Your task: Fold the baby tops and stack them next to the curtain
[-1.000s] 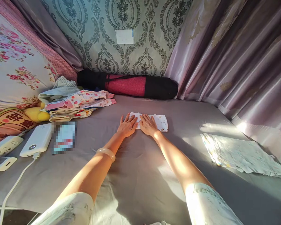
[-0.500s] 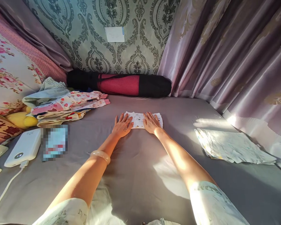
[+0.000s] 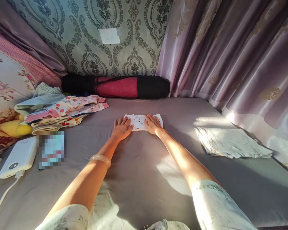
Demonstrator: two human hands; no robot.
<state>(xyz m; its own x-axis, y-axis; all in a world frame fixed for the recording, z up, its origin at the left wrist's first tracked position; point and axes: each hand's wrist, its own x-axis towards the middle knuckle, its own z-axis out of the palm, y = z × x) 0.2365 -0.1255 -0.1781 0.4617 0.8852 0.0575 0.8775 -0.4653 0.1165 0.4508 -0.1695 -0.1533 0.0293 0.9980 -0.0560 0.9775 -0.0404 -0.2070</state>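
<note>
Left hand [image 3: 122, 129] and right hand [image 3: 154, 124] lie flat, fingers extended, clasping nothing; small white printed rectangular folded cloth [image 3: 139, 123] lies partly beneath and between them (smooth grey fabric sheet [image 3: 139, 166] underneath).

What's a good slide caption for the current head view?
Left hand and right hand rest on a white patterned cloth lying on a gray sheet.

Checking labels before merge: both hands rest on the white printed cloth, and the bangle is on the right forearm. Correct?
Not quite: the bangle is on the left forearm, as the head view shows. The rest stands: the left hand and right hand both rest on the white printed cloth.
</note>
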